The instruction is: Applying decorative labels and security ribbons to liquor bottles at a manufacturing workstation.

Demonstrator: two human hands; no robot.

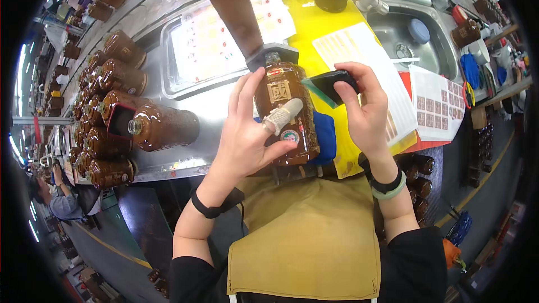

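Observation:
A glossy brown bottle (pixel 287 87) with a gold label lies in front of me, its neck toward a dark grey block (pixel 288 51). My left hand (pixel 241 137) rests along its left side with fingers spread, the index finger in a pale, wrinkled finger cot (pixel 286 113) touching the bottle. A round green and pink sticker sits near the thumb tip. In my right hand (pixel 368 109), thumb and fingers pinch a scraper (pixel 331 87) with a black grip and green blade, just right of the bottle. A blue cloth (pixel 324 137) lies against the bottle's lower right.
Many brown bottles (pixel 120 78) crowd the left bench; one bottle (pixel 163 127) lies closest. Sticker sheets (pixel 230 31) cover a tray. On the right are a yellow sheet (pixel 306 14), label sheets (pixel 443 106) and a sink (pixel 415 14). A brown post (pixel 227 0) rises ahead.

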